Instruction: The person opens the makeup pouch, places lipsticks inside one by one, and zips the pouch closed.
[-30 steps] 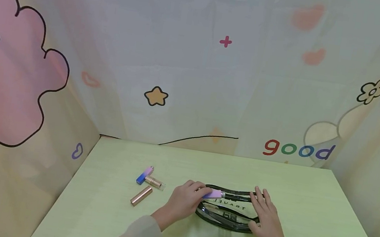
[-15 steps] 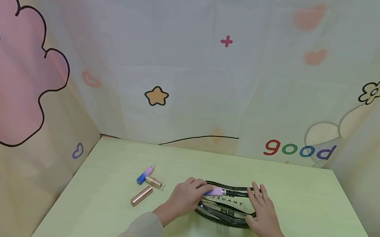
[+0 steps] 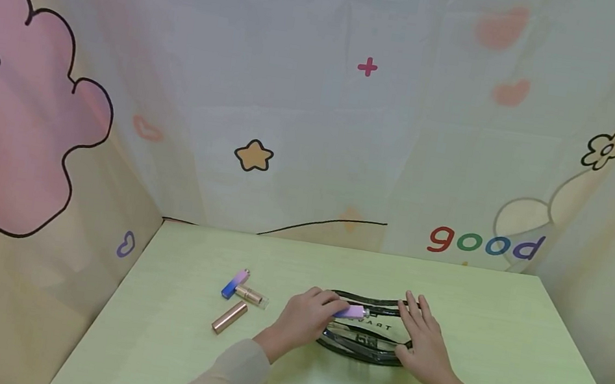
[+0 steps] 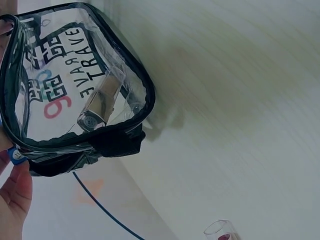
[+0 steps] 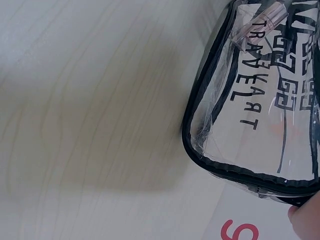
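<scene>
A clear pouch (image 3: 364, 336) with black trim and printed lettering lies in front of me, its lettering reversed in the head view. My left hand (image 3: 304, 316) is at its left end and pinches a slim purple-and-blue tube (image 3: 352, 312) with a silver tip, which lies along the pouch's far side. In the left wrist view the tube's blue end (image 4: 17, 156) shows between the fingertips. My right hand (image 3: 429, 353) rests over the pouch's right end, fingers straight toward the far edge and thumb at the near one. A rose-gold lipstick (image 4: 100, 102) is inside the pouch.
On the table (image 3: 165, 362), left of the pouch, lie another purple-and-blue tube (image 3: 235, 283), a gold lipstick with a clear cap (image 3: 251, 296) and a rose-gold cylinder (image 3: 229, 317). A printed curtain (image 3: 308, 100) hangs behind the table and along both sides.
The pouch has shifted slightly away from me, and my right hand has moved a little left and away with it. The tube in my left hand has moved slightly right along the pouch.
</scene>
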A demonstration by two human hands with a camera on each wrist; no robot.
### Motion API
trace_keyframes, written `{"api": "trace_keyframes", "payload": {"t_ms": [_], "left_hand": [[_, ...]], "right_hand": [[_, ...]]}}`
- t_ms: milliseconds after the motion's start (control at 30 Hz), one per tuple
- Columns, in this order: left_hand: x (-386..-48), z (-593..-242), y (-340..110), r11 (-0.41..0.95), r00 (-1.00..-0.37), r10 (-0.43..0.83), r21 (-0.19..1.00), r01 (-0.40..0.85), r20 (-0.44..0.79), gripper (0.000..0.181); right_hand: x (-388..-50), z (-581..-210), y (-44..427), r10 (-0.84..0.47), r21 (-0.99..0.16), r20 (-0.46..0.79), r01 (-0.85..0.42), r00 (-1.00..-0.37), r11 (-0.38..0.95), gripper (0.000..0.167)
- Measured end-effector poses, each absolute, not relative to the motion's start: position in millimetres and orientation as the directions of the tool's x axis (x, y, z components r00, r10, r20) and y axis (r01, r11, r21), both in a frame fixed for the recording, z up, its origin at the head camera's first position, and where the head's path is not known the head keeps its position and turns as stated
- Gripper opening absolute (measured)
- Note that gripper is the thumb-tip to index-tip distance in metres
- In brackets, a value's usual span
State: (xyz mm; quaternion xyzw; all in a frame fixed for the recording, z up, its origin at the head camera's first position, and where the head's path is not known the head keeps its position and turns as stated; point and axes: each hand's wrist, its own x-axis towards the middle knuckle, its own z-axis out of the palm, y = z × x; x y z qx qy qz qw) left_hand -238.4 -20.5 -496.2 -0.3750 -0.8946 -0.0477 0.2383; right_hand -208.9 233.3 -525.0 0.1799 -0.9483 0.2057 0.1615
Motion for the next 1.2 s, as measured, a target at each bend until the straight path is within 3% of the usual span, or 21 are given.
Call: {"api": "trace_keyframes", "payload": {"t_ms": [433,1200], "left_hand": [[-239.9,-496.3,-15.5,0.686,-0.559,0.685,-0.157,0.710,0.466,0.026],[-240.7,-499.6,-13.8,0.685,-0.572,0.691,-0.151,0.712,0.442,0.014]], "right_hand": [[-208.2,-524.2,232.1,-0.271,-0.319,0.380,-0.401,-0.884,0.859,0.071],[-207.8,-524.8,232.3,-0.279,-0.302,0.397,-0.412,-0.874,0.860,0.071]]}}
